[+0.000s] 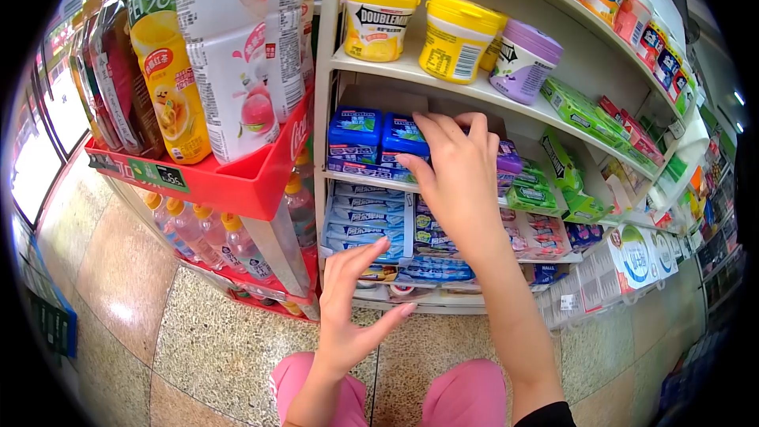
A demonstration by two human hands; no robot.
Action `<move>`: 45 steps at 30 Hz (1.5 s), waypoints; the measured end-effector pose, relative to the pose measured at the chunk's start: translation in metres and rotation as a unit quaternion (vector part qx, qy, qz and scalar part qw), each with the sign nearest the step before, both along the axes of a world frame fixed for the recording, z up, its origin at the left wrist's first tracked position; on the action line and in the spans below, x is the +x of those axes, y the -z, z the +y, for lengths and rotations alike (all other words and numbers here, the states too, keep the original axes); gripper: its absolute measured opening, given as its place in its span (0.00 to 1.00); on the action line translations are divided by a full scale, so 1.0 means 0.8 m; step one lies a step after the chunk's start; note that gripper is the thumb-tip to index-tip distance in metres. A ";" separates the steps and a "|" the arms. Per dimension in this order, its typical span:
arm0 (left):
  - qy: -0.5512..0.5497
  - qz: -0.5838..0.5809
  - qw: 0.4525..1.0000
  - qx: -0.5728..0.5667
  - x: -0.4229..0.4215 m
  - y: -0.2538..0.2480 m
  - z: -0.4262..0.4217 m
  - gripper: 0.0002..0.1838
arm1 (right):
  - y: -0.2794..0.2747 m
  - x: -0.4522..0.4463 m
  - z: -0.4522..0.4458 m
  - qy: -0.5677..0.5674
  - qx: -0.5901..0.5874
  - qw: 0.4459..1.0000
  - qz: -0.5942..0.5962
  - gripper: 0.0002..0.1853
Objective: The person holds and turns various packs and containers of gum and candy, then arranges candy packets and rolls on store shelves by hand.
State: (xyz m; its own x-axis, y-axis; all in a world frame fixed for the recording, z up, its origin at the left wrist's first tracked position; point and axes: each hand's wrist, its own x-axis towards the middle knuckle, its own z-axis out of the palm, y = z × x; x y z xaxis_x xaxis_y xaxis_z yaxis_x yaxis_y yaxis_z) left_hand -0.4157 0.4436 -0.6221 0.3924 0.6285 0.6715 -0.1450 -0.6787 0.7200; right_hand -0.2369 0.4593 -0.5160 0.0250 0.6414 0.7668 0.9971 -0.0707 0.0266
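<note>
Blue mint box (pixel 400 145): located near the center of the frame, on the middle shelf (pixel 371 175) of the white rack. A matching blue box (pixel 355 131) is placed just beside it, on the left.

Right hand (pixel 460 164): reached in over the mint box from the right. Index fingertip is set at the box's top, thumb at its front side; a moderate gap is left between them. Whether the box is actually gripped cannot be told. Part of the box is covered by the fingers.

Left hand (pixel 345 308): held lower, center-left of the frame, in front of the lower shelf. Fingers and thumb are spread wide, nothing held. Light-blue candy packs (pixel 365 217) are seen just above its fingertips.

Surroundings: green gum packs (pixel 534 194) are stocked right of the right hand, same shelf level. Two yellow tubs (pixel 381 20) (pixel 457 38) and a purple-lidded tub (pixel 526 62) are lined up one shelf higher, with part of another yellow tub visible between. Large bottles (pixel 237 55) are carried in a red tray (pixel 237 190), upper left of the frame. White multipack (pixel 624 265) is seen lower right.
</note>
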 end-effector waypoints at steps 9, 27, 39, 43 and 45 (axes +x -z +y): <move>-0.036 -0.045 0.996 -0.067 -0.008 -0.004 0.002 0.36 | -0.007 0.005 0.006 0.001 -0.048 0.999 0.006 0.30; -0.022 -0.024 0.997 -0.073 -0.007 0.004 0.006 0.35 | 0.025 -0.005 -0.064 -0.185 0.170 0.959 0.132 0.35; 0.062 0.048 0.987 -0.142 0.014 -0.002 -0.019 0.36 | 0.119 -0.011 -0.166 -0.239 0.035 0.737 0.632 0.37; 0.094 0.018 0.958 -0.269 0.039 0.008 -0.032 0.28 | 0.138 -0.004 -0.173 -0.226 0.081 0.689 0.683 0.38; 0.126 -0.018 0.927 -0.353 0.047 0.011 -0.035 0.27 | 0.146 0.000 -0.180 -0.210 0.078 0.708 0.670 0.41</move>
State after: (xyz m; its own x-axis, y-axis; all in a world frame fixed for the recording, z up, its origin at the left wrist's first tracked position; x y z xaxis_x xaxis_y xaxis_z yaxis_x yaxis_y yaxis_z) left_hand -0.3781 0.4159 -0.6308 0.5713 0.8081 0.1434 -0.2672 0.0179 0.9635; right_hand -0.2370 0.3150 -0.6331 0.6295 0.7176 0.2979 0.0551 0.3412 -0.9384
